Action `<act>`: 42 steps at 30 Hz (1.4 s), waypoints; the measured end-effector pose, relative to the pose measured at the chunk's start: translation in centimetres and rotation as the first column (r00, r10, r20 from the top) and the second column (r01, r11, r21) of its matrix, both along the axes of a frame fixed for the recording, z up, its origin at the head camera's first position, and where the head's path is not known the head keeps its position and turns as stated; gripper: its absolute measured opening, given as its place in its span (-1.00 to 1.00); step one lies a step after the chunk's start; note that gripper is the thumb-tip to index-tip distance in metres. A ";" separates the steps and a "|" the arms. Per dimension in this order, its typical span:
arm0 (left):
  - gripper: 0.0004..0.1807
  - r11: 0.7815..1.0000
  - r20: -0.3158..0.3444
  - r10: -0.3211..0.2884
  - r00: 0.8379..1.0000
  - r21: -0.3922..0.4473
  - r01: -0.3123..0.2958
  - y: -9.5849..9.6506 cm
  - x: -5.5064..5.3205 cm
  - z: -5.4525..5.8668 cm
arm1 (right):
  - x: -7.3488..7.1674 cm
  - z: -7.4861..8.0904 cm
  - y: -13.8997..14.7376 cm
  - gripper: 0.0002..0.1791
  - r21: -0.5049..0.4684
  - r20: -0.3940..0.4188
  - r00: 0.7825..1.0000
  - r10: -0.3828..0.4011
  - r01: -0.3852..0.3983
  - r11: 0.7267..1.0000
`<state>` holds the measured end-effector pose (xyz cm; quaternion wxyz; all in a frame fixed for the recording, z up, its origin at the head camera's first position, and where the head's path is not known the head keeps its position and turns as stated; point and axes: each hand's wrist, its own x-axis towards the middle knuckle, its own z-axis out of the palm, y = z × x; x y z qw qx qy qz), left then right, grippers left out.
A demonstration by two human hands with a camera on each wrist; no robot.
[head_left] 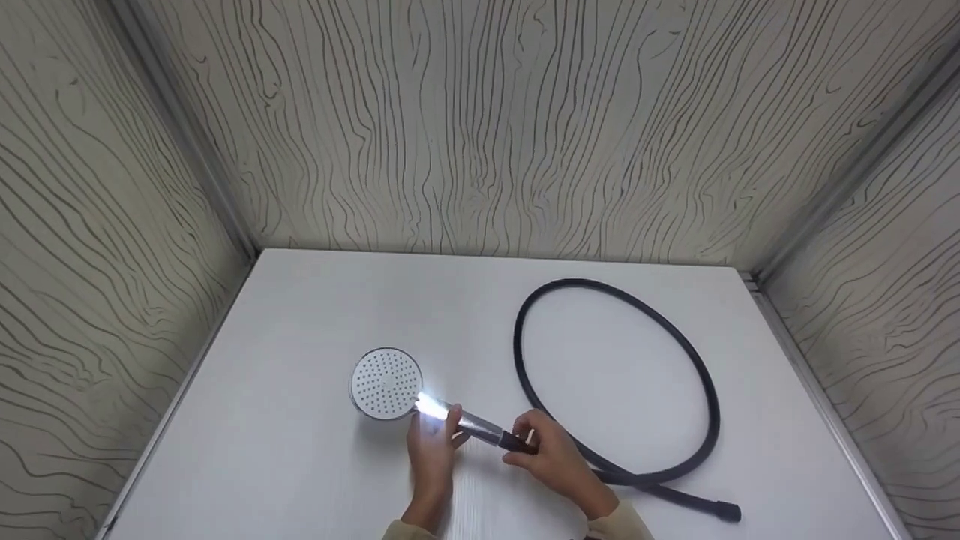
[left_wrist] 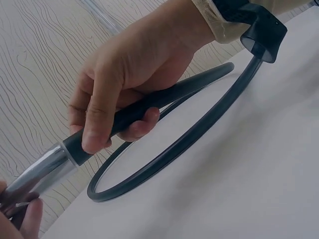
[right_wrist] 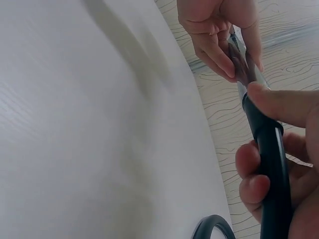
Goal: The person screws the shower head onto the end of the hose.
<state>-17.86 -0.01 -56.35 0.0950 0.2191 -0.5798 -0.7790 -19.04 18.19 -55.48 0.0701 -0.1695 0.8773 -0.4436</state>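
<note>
A chrome shower head point(head_left: 386, 384) with a round, dotted spray face turned up is held over the white table. My left hand point(head_left: 433, 452) grips its shiny handle point(head_left: 480, 428), thumb on top. At the handle's lower end sits the black end of a shower hose point(head_left: 512, 442), in line with the handle and right against it. My right hand point(head_left: 551, 455) pinches that hose end, thumb on one side and fingers curled round the other, as the left wrist view shows. In the right wrist view the left hand point(right_wrist: 224, 37) holds the chrome handle just beyond the joint.
The rest of the hose point(head_left: 711, 390) lies in a wide loop on the right of the table point(head_left: 300, 315). Its other end point(head_left: 727, 511) points toward the front right. Wood-patterned panels point(head_left: 480, 135) enclose the back and both sides.
</note>
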 end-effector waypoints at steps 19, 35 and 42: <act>-0.44 0.995 0.036 -0.095 0.995 -0.033 0.097 0.0 0.5 0.1 | -0.5 0.8 1.1 -0.66 0.072 0.099 0.981 0.165 -0.173 0.982; -0.49 0.998 -0.011 -0.054 0.999 -0.015 0.053 0.1 0.6 0.2 | 0.7 0.3 -0.4 -0.85 0.075 -0.303 0.953 0.015 0.008 0.997; -0.65 0.986 -0.036 -0.162 0.986 -0.035 0.161 -0.5 0.0 1.9 | -0.7 1.6 0.8 -0.82 0.014 -0.115 0.975 0.192 -0.192 0.981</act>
